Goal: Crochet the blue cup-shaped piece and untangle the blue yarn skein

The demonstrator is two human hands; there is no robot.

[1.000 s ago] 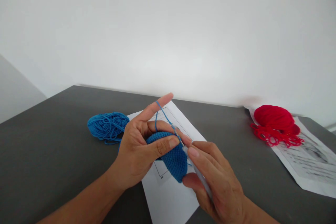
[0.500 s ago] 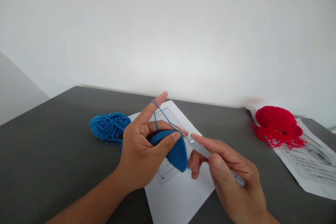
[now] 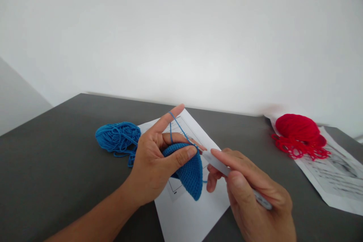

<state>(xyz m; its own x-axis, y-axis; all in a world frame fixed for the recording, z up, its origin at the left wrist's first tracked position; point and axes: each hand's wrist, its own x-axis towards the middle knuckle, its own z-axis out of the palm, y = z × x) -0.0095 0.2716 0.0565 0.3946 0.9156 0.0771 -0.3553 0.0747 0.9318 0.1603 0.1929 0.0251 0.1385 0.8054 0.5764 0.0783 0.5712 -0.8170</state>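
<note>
My left hand [image 3: 159, 159] pinches a blue crocheted piece [image 3: 190, 174] between thumb and fingers. Its index finger points up and out, with a strand of blue yarn [image 3: 178, 124] looped over it and running down to the work. In my right hand [image 3: 252, 196] is a crochet hook [image 3: 217, 163] with a grey handle, held like a pen. The hook's metal shaft meets the top edge of the piece beside my left thumb; its very tip is hard to make out. A bit of blue yarn shows below, near my right fingers.
A blue yarn skein [image 3: 117, 136] lies left of my hands on the dark table [image 3: 62, 151]. Beneath the hands is a printed sheet [image 3: 190, 211]. To the right, a red yarn ball [image 3: 297, 130] with loose loops rests on another printed paper [image 3: 326, 185]. A white wall stands behind.
My left hand has shifted slightly right and down, its index finger tilting lower, and the crocheted piece hangs a little lower. My right hand and the hook have moved slightly right and down.
</note>
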